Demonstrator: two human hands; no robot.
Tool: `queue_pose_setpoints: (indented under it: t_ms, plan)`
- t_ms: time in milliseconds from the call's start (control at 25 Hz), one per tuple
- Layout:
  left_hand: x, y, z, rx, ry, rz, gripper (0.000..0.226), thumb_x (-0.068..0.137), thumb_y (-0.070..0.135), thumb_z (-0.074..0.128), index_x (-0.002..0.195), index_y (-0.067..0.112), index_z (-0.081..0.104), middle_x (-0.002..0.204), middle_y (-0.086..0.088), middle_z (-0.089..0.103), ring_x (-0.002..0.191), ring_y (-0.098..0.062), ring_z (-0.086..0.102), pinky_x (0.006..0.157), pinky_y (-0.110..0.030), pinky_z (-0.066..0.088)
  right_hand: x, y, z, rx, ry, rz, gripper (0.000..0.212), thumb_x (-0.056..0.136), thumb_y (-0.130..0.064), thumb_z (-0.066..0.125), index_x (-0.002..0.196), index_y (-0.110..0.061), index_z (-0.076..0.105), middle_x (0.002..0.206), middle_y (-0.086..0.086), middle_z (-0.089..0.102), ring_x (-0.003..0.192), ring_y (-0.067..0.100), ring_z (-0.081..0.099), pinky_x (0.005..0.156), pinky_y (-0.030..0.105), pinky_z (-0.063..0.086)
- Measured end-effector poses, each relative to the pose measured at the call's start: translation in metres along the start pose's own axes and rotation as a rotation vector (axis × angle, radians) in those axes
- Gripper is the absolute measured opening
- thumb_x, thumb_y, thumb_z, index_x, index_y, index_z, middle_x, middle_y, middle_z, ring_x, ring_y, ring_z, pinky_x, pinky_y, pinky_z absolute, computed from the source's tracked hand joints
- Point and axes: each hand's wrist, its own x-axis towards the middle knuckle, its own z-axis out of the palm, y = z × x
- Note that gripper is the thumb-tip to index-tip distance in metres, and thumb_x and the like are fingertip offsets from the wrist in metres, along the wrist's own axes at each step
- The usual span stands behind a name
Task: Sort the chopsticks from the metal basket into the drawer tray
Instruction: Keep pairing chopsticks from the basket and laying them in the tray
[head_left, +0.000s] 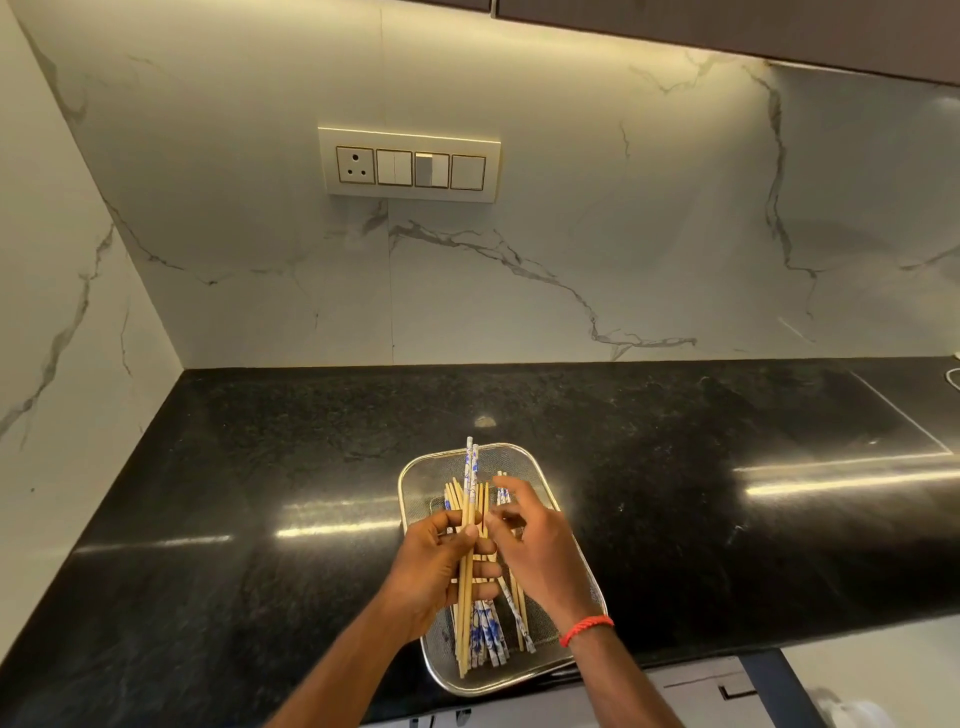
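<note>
A rectangular metal mesh basket (415, 480) sits on the black countertop near its front edge. My left hand (434, 566) is closed around a bundle of chopsticks (469, 491) held lengthwise above the basket: plain wooden ones plus two white ones with blue patterns. My right hand (535, 548) hovers beside the bundle, thumb and forefinger pinched at its right edge, the other fingers spread. More blue-patterned chopsticks (485, 636) lie in the near part of the basket under my hands. A drawer (722, 680) shows partly open below the counter edge; its tray is hidden.
The black granite countertop (260, 467) runs left and right of the basket. A marble backsplash carries a switch and socket panel (409, 165). A white cable (953, 376) lies at the far right edge. A red thread band (587, 627) circles my right wrist.
</note>
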Motion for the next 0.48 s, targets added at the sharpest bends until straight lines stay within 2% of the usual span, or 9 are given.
queue_pose_setpoints:
  t_ms: [80,160,240,320,400,480]
  plan:
    - [0.000,0.000,-0.001,-0.017,0.023,0.006,0.020,0.100,0.009,0.052,0.118,0.004,0.059,0.098,-0.020,0.074,0.080,-0.033,0.074,0.066,-0.046,0.063,0.001,0.013,-0.002,-0.045,0.006,0.137,0.038,0.094,-0.030,0.060,0.130,-0.030,0.051,0.105,-0.001,0.072,0.089,0.010,0.069,0.076,0.027,0.059]
    - [0.003,-0.001,-0.003,-0.028,0.050,0.012,0.020,0.100,0.009,0.053,0.118,0.005,0.059,0.102,-0.020,0.074,0.083,-0.034,0.075,0.068,-0.049,0.063,0.000,0.023,0.000,-0.157,-0.067,0.217,0.041,0.092,-0.027,0.064,0.131,-0.026,0.051,0.109,0.000,0.071,0.099,0.015,0.068,0.085,0.033,0.058]
    - [0.005,-0.002,-0.004,-0.035,0.065,0.013,0.019,0.099,0.009,0.054,0.118,0.006,0.059,0.104,-0.021,0.074,0.085,-0.035,0.075,0.070,-0.051,0.063,-0.004,0.025,0.004,-0.168,-0.125,0.260,0.044,0.091,-0.021,0.066,0.131,-0.024,0.050,0.104,-0.003,0.069,0.095,0.013,0.067,0.082,0.028,0.056]
    - [0.006,-0.002,-0.004,-0.037,0.070,0.018,0.020,0.099,0.009,0.054,0.118,0.007,0.060,0.105,-0.020,0.075,0.087,-0.035,0.075,0.072,-0.052,0.063,-0.007,0.025,0.007,-0.135,-0.168,0.264,0.043,0.092,-0.016,0.064,0.131,-0.025,0.048,0.089,-0.009,0.063,0.084,0.007,0.064,0.074,0.021,0.053]
    - [0.006,-0.002,-0.003,-0.037,0.072,0.025,0.020,0.099,0.009,0.054,0.118,0.007,0.060,0.105,-0.020,0.075,0.087,-0.034,0.075,0.073,-0.053,0.062,-0.008,0.027,0.009,-0.114,-0.202,0.249,0.043,0.092,-0.014,0.062,0.130,-0.026,0.046,0.084,-0.011,0.060,0.081,0.005,0.064,0.075,0.022,0.056]
    - [0.007,-0.001,-0.001,-0.043,0.074,0.030,0.020,0.098,0.008,0.054,0.118,0.007,0.060,0.106,-0.019,0.075,0.088,-0.034,0.075,0.073,-0.053,0.062,-0.007,0.029,0.010,-0.080,-0.218,0.259,0.048,0.091,-0.013,0.064,0.132,-0.026,0.044,0.089,-0.007,0.065,0.082,0.006,0.066,0.077,0.024,0.057]
